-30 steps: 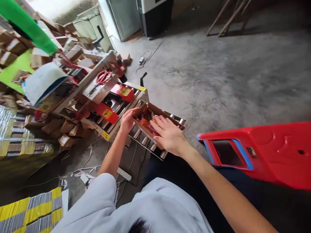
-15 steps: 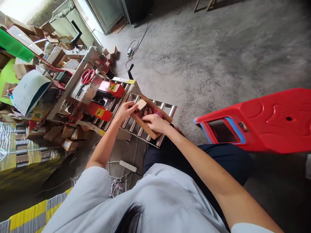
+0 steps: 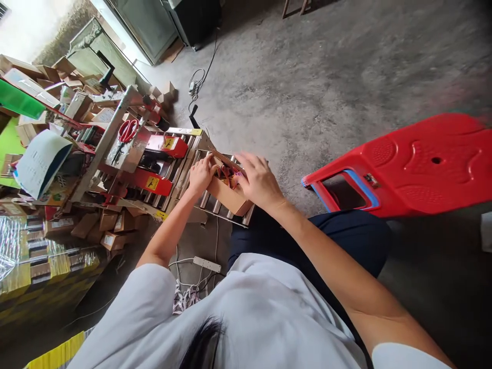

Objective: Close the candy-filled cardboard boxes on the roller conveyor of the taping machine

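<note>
A small open cardboard box (image 3: 232, 199) lies on the metal roller conveyor (image 3: 202, 203) in front of me. Dark reddish and purple contents (image 3: 227, 177) show inside it, too small to name. My left hand (image 3: 201, 175) is closed over the box's left end, fingers bent at its edge. Over the right end, my right hand (image 3: 262, 183) is raised with its fingers stretched out and the thumb apart, near the contents. Whether it touches the box's far side I cannot tell.
A red carton-sealing machine (image 3: 154, 180) adjoins the conveyor, with red-handled scissors (image 3: 128, 131) on top. Cardboard boxes (image 3: 79, 105) pile up behind it. At right stands a red plastic stool (image 3: 415, 164). A white power strip (image 3: 207, 264) and cables lie on the floor.
My right hand has come up out of the box and its fingers have straightened. The end flap by my left hand no longer stands up. The view has shifted slightly.
</note>
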{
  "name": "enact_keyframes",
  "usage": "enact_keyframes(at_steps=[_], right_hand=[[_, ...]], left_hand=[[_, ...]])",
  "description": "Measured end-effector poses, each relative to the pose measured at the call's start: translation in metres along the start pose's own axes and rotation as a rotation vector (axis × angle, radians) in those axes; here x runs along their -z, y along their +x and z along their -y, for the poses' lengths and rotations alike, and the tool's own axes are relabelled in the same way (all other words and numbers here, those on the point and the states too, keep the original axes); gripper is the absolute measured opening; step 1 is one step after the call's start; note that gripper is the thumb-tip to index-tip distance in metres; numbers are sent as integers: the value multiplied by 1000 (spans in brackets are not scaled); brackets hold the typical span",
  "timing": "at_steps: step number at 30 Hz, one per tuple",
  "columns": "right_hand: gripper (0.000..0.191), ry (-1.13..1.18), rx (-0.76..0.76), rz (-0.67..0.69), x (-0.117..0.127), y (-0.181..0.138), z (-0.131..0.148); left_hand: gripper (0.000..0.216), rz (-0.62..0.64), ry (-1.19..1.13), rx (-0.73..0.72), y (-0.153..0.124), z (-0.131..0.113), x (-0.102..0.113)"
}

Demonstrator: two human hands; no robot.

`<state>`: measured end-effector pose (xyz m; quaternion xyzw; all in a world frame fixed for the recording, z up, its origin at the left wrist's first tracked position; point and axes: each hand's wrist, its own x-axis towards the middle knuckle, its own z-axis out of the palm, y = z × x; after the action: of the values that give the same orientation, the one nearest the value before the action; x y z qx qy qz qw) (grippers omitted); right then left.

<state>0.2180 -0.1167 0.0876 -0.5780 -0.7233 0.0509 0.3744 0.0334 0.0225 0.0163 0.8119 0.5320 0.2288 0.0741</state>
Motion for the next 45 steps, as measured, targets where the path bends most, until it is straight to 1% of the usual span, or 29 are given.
enact_keyframes(at_steps=[2,3,5,8,9,10,11,13,15,16,18,21,23,26,29,31,33,35,37,39,40,41,42,44,45], right_hand=[[58,15,-35,74,-13,-2,-5],[60,26,-52,94,-19,-3,-7],[59,38,-79,105,-25,-2,-10],[56,31,-79,125,-24,0,-13],[56,7,-70,119,-22,-1,-12],[56,-31,-56,99,-20,-4,-9],[56,-76,-35,73,-18,-8,-5],[56,-157,23,42,-16,-21,6],[57,-183,78,68,-18,-36,16],[59,-183,82,91,-21,-43,18],[67,-190,33,130,-28,-52,18],[75,-221,-64,194,-39,-51,11],[70,-244,-97,247,-44,-39,8],[62,-322,-163,395,-49,-13,9],[63,-386,-196,551,-51,4,13],[62,-373,-191,556,-51,2,14],[54,-332,-143,480,-47,-8,15],[46,-278,-37,337,-36,-19,17],[49,-227,42,152,-20,-23,19],[56,-201,21,-8,-6,-20,18],[60,-194,-13,-40,-2,-18,17],[63,-188,-44,-26,-1,-18,16],[65,-180,-55,30,-4,-19,15],[69,-180,-23,190,-15,-30,14],[73,-189,-2,250,-23,-37,14]], left_hand=[[53,2,-27,-2,1,3,-1],[54,-15,-58,-27,0,4,-1],[57,-94,-136,-122,-5,6,-1],[63,-259,-185,-281,-16,8,2],[64,-285,-175,-318,-18,8,3],[62,-276,-160,-350,-20,8,4],[58,-230,-148,-384,-20,8,5],[49,-55,-157,-463,-16,6,8],[47,137,-210,-542,-9,3,11],[48,207,-244,-568,-6,1,13],[49,296,-289,-597,0,-3,16],[50,368,-293,-604,4,-6,17],[48,388,-286,-611,4,-8,15],[43,399,-239,-654,6,-10,11],[40,392,-166,-712,8,-12,9],[39,372,-139,-733,9,-14,10],[39,352,-117,-738,9,-14,11],[40,325,-85,-729,8,-13,12],[42,280,-46,-714,5,-10,11],[42,195,-35,-692,0,-6,10],[42,126,-48,-668,-4,-3,9],[43,38,-74,-634,-7,0,8],[44,-60,-108,-591,-12,2,8],[48,-250,-175,-496,-21,6,5],[51,-325,-199,-457,-26,5,4]])
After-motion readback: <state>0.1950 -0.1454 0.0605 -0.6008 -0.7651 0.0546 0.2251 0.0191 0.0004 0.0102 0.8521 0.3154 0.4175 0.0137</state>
